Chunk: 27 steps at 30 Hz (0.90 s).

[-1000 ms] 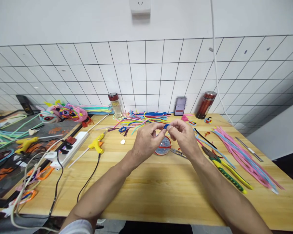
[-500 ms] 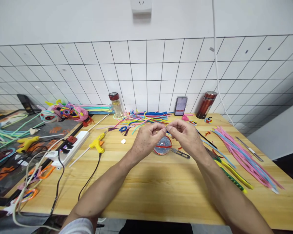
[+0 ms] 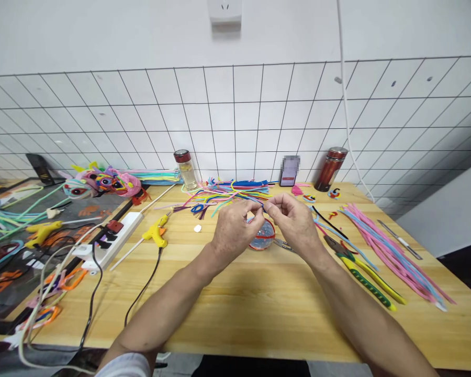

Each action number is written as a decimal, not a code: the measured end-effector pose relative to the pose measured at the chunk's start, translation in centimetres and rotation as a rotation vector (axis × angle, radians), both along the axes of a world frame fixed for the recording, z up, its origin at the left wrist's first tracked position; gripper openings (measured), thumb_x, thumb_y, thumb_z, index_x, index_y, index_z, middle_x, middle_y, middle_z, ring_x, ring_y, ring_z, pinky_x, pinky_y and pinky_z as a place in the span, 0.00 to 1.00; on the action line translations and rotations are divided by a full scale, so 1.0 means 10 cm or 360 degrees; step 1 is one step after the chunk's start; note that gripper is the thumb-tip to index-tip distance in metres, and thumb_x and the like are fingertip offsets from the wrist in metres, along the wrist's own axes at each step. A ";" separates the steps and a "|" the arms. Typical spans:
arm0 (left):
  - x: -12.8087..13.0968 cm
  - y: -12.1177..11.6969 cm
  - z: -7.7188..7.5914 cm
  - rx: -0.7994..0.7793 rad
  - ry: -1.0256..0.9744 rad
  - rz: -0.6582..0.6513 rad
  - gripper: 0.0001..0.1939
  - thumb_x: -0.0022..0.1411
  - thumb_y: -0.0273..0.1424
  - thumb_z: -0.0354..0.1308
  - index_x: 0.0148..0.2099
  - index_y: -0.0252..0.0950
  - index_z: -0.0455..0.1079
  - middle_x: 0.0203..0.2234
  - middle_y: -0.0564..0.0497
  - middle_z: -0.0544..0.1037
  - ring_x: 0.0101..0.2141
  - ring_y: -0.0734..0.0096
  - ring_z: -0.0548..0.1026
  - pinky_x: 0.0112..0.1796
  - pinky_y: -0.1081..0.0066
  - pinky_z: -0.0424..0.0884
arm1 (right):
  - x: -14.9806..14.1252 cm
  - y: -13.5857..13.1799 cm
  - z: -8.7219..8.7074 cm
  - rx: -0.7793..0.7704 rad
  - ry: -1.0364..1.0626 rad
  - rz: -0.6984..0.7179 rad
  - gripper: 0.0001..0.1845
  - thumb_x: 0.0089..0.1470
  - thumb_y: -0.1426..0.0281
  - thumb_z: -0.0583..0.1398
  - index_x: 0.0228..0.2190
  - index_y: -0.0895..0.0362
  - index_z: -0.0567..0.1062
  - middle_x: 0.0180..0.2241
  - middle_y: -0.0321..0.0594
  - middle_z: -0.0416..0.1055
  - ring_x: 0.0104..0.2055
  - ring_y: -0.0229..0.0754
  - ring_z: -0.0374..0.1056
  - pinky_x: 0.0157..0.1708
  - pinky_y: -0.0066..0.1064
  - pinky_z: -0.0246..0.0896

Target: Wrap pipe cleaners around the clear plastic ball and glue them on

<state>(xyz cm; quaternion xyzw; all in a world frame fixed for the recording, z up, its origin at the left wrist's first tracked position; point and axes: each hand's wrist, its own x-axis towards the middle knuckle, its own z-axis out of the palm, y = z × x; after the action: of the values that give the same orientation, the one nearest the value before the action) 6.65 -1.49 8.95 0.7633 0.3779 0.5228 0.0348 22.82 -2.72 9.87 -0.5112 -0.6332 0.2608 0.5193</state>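
Observation:
My left hand [image 3: 233, 228] and my right hand [image 3: 292, 222] meet at the fingertips above the middle of the table. Both are closed in a pinch on a small dark blue piece [image 3: 264, 207], mostly hidden by the fingers; its kind I cannot make out. Below and behind them is a clear round ball-like object [image 3: 264, 236] with red bands, partly covered by my hands. Beside it, thread snips [image 3: 283, 244] lie partly under my right hand. To the right of my right forearm rest pliers [image 3: 367, 277] with green and yellow handles.
Loose coloured pipe cleaners [image 3: 235, 189] lie at the back, with pink and blue ones [image 3: 392, 251] at right. A yellow glue gun [image 3: 156, 233] and a white power strip [image 3: 115, 241] with cords are left. A glass bottle [image 3: 186, 170], phone [image 3: 289, 173] and red flask [image 3: 331, 168] stand behind.
My right hand has moved slightly left and down, and my left hand has turned a little, its fingers still pinched. More of the pliers shows; less of the snips does.

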 end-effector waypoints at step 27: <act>0.15 -0.01 -0.10 -0.0630 -0.0740 -0.0181 0.09 0.60 0.35 0.62 0.32 0.36 0.81 0.17 0.55 0.71 0.22 0.74 0.66 0.28 0.72 0.65 | -0.15 -0.04 -0.10 0.0195 0.0219 -0.0137 0.11 0.59 0.58 0.64 0.32 0.53 0.74 0.28 0.36 0.77 0.27 0.39 0.71 0.31 0.32 0.66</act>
<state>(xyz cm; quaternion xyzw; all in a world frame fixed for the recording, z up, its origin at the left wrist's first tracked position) 8.11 -1.57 7.99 0.6216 0.4111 0.5968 0.2975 21.34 -3.15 8.90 -0.4862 -0.5882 0.2335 0.6026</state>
